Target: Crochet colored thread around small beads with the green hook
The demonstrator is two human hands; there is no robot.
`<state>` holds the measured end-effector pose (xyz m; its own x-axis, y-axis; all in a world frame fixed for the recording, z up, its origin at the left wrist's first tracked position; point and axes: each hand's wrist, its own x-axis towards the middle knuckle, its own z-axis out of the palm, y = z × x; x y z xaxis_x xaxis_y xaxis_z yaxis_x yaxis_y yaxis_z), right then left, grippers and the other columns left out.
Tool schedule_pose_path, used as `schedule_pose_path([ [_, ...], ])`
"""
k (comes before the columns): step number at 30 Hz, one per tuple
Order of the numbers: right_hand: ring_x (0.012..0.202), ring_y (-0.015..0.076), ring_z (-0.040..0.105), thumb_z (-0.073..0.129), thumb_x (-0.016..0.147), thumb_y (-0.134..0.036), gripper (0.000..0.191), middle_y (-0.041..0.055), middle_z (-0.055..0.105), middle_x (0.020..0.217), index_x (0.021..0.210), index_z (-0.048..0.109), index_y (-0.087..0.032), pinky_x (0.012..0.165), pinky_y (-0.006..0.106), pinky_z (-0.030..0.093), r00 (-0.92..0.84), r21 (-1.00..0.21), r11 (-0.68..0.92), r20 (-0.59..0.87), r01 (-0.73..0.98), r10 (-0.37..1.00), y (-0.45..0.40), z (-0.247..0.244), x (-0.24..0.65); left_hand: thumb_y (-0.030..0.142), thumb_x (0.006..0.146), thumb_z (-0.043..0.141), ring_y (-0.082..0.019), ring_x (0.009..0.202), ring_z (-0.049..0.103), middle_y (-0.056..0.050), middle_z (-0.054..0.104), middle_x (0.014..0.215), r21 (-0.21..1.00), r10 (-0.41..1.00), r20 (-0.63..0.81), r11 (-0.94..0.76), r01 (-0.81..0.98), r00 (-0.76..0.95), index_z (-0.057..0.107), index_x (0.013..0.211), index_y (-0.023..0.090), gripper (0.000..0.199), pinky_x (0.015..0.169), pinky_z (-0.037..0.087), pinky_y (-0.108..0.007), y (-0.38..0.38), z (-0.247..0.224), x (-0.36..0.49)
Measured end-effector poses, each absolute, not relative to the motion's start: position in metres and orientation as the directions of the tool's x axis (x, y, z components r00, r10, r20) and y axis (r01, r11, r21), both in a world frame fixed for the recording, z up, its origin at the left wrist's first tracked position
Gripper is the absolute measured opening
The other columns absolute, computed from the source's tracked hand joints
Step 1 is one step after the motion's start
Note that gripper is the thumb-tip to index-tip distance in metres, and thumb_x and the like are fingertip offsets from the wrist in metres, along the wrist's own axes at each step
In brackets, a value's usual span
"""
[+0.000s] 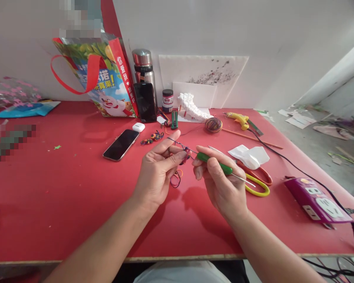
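Observation:
My left hand (162, 165) pinches a small piece of multicoloured crochet work (186, 154) between thumb and fingers, and yarn runs over its raised index finger. In my right hand (222, 177) is a crochet hook (215, 162) with a green handle; its tip points left and meets the crochet work. Loose yarn (175, 181) hangs below my left hand. Beyond the hands lies a ball of variegated yarn (213, 125), with a strand trailing from it. Scissors (257, 184) with red and yellow handles rest beside my right hand, partly covered by it.
A phone (121, 144), an earbud case (138, 127) and a crocheted coil (152, 137) lie left of centre. Behind stand a shopping bag (106, 78), a steel flask (142, 59) and an upright phone (145, 102). Right are a yellow glue gun (238, 120), white paper (249, 156) and a purple power strip (318, 200).

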<state>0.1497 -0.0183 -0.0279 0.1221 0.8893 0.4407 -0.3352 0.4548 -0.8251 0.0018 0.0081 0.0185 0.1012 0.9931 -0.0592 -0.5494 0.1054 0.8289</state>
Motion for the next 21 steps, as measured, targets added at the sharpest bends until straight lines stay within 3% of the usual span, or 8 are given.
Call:
schedule_pose_path([
  [5,0.069,0.0148,0.071,0.074,0.105,-0.034,0.021,0.0047,0.08,0.092,0.122,0.087,-0.03,0.066,0.033,0.063,0.122,-0.826,0.469,0.454,-0.312,0.883,-0.0175,-0.0283,0.1528,0.018,0.065,0.1,-0.001,0.047,0.034,0.003,0.072,0.069,0.84,0.993,-0.052,0.1,-0.534,0.103,0.088,0.121,0.026,0.058,0.042,0.026,-0.016,0.0078,0.0205,0.0011],
  [12,0.07,0.0159,0.07,0.074,0.105,-0.035,0.021,0.0052,0.078,0.092,0.121,0.087,-0.03,0.064,0.034,0.062,0.132,-0.833,0.491,0.473,-0.255,0.871,-0.0183,-0.0275,0.1568,0.016,0.063,0.099,-0.004,0.054,0.046,0.001,0.072,0.072,0.861,0.998,-0.043,0.056,-0.505,0.038,0.091,0.108,0.024,0.047,0.043,0.024,-0.019,0.008,0.022,-0.0017],
  [21,0.068,0.0161,0.068,0.074,0.105,-0.037,0.022,0.0055,0.077,0.09,0.12,0.087,-0.028,0.062,0.035,0.06,0.147,-0.835,0.498,0.476,-0.233,0.867,-0.0186,-0.0272,0.1574,0.018,0.064,0.099,-0.007,0.059,0.056,0.001,0.073,0.073,0.877,0.999,-0.001,0.02,-0.48,0.038,0.09,0.112,0.024,0.049,0.044,0.031,-0.018,0.0088,0.0205,-0.002],
])
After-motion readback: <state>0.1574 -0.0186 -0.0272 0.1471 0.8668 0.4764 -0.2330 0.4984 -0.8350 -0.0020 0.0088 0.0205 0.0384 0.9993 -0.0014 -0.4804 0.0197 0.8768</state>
